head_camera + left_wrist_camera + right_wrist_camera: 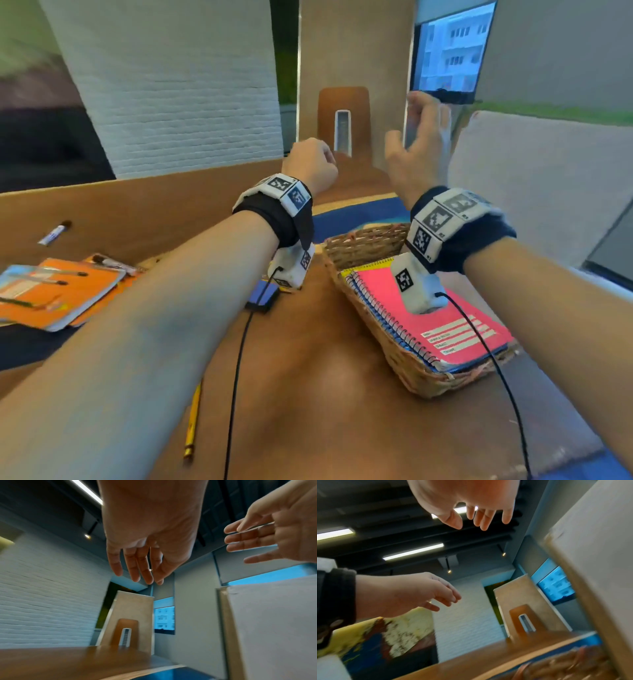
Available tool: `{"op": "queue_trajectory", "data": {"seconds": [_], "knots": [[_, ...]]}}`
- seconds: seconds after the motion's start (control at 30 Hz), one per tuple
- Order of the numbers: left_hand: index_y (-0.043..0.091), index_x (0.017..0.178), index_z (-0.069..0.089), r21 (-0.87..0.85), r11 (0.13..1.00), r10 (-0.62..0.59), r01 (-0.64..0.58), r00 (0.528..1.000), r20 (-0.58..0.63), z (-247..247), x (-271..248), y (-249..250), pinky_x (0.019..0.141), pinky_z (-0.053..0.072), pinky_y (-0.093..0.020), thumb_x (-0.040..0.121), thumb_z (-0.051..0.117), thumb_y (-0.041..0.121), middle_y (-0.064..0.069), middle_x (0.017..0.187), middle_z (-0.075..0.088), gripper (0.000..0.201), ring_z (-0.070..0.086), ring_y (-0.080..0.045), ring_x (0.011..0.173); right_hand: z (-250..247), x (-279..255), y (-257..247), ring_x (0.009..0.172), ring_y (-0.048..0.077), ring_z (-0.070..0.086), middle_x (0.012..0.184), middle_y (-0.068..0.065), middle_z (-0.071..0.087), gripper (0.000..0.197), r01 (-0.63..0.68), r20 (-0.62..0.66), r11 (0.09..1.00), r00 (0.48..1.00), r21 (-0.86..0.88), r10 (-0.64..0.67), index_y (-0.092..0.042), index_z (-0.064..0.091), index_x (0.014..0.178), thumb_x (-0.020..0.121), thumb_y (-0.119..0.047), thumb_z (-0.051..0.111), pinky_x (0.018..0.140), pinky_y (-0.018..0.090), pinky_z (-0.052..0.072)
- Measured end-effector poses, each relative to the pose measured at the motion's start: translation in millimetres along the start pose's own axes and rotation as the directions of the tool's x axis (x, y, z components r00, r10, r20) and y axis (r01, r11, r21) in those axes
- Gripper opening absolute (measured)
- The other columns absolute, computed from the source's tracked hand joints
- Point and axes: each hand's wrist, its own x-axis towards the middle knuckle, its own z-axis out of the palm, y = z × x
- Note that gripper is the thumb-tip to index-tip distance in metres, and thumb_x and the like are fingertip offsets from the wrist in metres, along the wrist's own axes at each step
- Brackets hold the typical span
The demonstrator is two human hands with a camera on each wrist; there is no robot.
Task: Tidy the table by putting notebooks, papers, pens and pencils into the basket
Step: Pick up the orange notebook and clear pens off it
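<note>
I have both arms stretched forward and raised over the worktop (308, 359), wrists bent so the hands point up and away from me. My left grip (310, 166) hangs in the air with its fingers (137, 566) loosely curled downward and close together; it has hold of nothing. My right grip (416, 144) is higher and just to the right of it, palm turned toward the left one, fingers (248, 536) straight and spread a little, thumb out; it too is empty. The two are near each other but apart.

Below my right wrist sits the basket (387, 346), on the right side of the worktop. A pink notebook (442, 329) lies flat inside it on top of other spiral-bound ones, its lower corner reaching the basket's near rim.

On the left of the worktop, well apart from the basket, an orange notebook (65, 301) lies on a stack with pens (51, 274) resting across it. A marker (54, 233) lies farther back on the left. A pencil (192, 421) lies near me under my left forearm. A small blue thing (263, 294) lies under my left wrist; I cannot tell what it is.
</note>
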Motion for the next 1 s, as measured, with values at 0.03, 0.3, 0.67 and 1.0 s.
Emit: {"op": "queue_trajectory", "data": {"seconds": [0.03, 0.3, 0.67, 1.0], "knots": [[0.014, 0.087, 0.071, 0.036, 0.999, -0.038, 0.038, 0.999, 0.000, -8.9, -7.0, -14.6, 0.084, 0.053, -0.036, 0.082, 0.048, 0.006, -0.008, 0.098, 0.068, 0.024, 0.062, -0.027, 0.095, 13.3, -7.6, -2.4, 0.111, 0.020, 0.051, 0.120, 0.012, 0.050, 0.046, -0.002, 0.049, 1.000, 0.999, -0.001, 0.002, -0.007, 0.049, 0.126, 0.080, -0.013, 0.051, 0.098, 0.026, 0.039], [0.007, 0.088, 0.071, 0.250, 0.906, -0.348, 0.343, 0.937, -0.026, -64.2, -79.2, -139.1, 0.083, 0.053, -0.041, 0.085, 0.047, 0.008, -0.016, 0.095, 0.070, 0.024, 0.063, -0.035, 0.094, 107.8, -69.2, -33.6, 0.117, 0.025, 0.047, 0.126, 0.010, 0.046, 0.041, -0.080, 0.581, 0.993, 0.806, -0.082, 0.113, -0.012, 0.049, 0.126, 0.085, -0.016, 0.054, 0.101, 0.040, 0.039], [0.007, 0.095, 0.069, 0.473, 0.786, -0.457, 0.398, 0.889, 0.013, -103.4, -168.3, -241.4, 0.078, 0.051, -0.038, 0.088, 0.045, 0.006, -0.013, 0.097, 0.068, 0.025, 0.061, -0.031, 0.092, 185.8, -151.4, -43.0, 0.122, 0.028, 0.043, 0.132, 0.011, 0.044, 0.038, 0.022, 0.832, 0.972, 0.523, -0.233, 0.187, -0.010, 0.051, 0.125, 0.089, -0.021, 0.056, 0.101, 0.046, 0.040], [0.011, 0.107, 0.062, 0.568, 0.760, -0.392, 0.316, 0.920, 0.013, -102.6, -184.5, -285.2, 0.093, 0.034, -0.039, 0.094, 0.040, 0.009, -0.008, 0.106, 0.059, 0.026, 0.046, -0.028, 0.110, 213.5, -177.4, -29.8, 0.126, 0.028, 0.041, 0.135, 0.010, 0.043, 0.051, 0.201, 0.839, 0.893, 0.471, -0.403, 0.273, -0.014, 0.044, 0.134, 0.090, -0.039, 0.052, 0.105, 0.042, 0.034]]}}
